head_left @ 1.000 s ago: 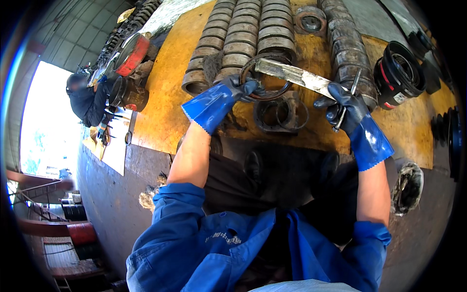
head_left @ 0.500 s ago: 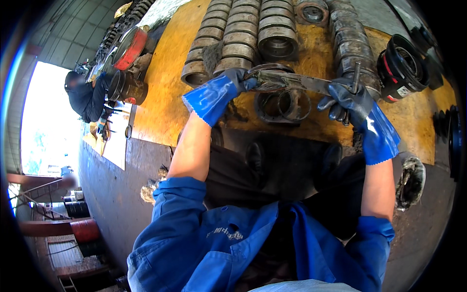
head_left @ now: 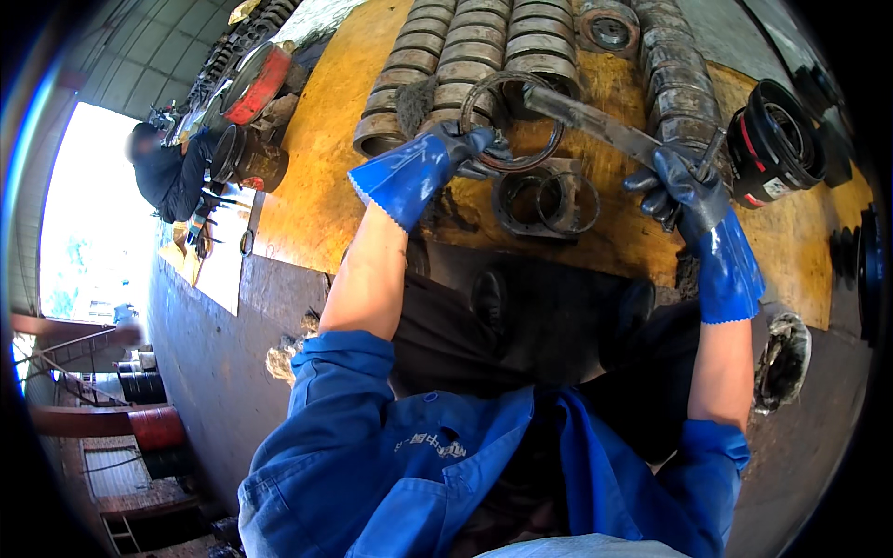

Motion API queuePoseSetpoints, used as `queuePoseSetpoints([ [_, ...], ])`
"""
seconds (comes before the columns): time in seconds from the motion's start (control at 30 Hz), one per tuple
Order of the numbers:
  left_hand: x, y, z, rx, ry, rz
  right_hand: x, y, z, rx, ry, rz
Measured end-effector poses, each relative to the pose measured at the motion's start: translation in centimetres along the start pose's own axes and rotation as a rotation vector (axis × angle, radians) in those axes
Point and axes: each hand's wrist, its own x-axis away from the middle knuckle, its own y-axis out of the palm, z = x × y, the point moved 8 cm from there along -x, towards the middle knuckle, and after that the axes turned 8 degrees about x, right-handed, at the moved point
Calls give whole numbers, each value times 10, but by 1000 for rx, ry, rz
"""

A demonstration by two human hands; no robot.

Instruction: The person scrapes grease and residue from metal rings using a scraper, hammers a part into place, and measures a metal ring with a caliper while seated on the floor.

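My left hand [head_left: 451, 153], in a blue glove, grips a dark metal ring [head_left: 477, 91] by its left side and holds it tilted above the wooden board. In my right hand [head_left: 686, 191], also gloved, is a long flat metal blade [head_left: 595, 121]; its tip overlaps the ring's upper right in view, though I cannot tell whether they touch. A short metal rod [head_left: 713, 147] sticks up by my right hand; whether it belongs to the blade is unclear. Below the held ring sits a square metal block with a round bore [head_left: 510, 209], and a thin ring [head_left: 595, 206] lies over its right side.
Rows of thick metal cylinders [head_left: 542, 37] line the board [head_left: 326, 139]. Grey steel wool [head_left: 414, 104] rests on the left rows. A black bucket [head_left: 777, 149] stands right. Another person [head_left: 167, 177] sits far left near a dark bucket [head_left: 249, 160] and a red-rimmed drum [head_left: 260, 84].
The ring has turned from nearly edge-on to show its round opening. The blade has swung more steeply, its tip raised. My left hand has shifted slightly.
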Motion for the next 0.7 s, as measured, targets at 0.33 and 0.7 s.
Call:
queuePoseSetpoints([
  [0.33,8,7,10,-121,-247,-131,-11,-9,18,-227,28,8],
  [0.7,-2,42,4,-107,9,-112,-5,35,17,-97,-32,-145],
])
